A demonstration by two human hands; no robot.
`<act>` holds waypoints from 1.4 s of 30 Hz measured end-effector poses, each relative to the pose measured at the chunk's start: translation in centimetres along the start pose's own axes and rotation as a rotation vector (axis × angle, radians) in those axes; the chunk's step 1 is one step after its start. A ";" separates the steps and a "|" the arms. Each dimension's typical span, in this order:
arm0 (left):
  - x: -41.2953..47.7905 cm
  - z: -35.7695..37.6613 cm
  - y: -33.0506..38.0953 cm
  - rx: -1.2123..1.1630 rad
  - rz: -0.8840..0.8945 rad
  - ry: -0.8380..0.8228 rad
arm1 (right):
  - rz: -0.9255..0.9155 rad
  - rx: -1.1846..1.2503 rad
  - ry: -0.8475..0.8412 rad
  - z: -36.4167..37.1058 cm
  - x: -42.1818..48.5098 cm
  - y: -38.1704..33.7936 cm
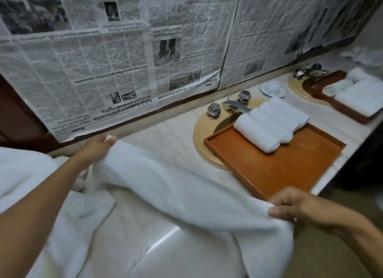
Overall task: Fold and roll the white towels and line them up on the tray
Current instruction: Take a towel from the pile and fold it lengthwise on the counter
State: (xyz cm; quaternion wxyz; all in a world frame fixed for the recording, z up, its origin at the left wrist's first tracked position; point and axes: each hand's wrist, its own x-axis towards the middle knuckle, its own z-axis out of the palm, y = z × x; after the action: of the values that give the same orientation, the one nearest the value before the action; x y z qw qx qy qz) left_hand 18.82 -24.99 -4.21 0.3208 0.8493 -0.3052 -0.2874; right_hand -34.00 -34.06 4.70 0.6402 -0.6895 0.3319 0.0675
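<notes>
A white towel [176, 190] is stretched across the marble counter between my hands. My left hand [93, 148] pinches its far corner near the back wall. My right hand [296, 207] pinches the near corner at the counter's front edge. A brown wooden tray [290, 170] lies over a basin to the right, and several rolled white towels [269, 124] sit side by side at its far end. More loose white towels [68, 219] lie heaped at the left under my left arm.
A chrome faucet [234, 105] with two knobs stands behind the yellow basin [199, 137]. Newspaper [124, 60] covers the wall. At the far right a second tray [323, 91] with towels lies over another basin, and a white cup and saucer [273, 88] stands between the basins.
</notes>
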 end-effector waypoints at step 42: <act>-5.4 22.1 3.6 0.529 0.300 -0.024 | 0.334 -0.242 0.257 2.3 13.4 8.6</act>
State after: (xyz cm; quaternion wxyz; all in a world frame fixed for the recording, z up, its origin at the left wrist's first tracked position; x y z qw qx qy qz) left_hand -1.00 -31.57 -13.94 0.1239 0.8452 -0.4955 -0.1575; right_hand -27.60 -36.60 -9.81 0.4854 -0.6995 0.5097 0.1232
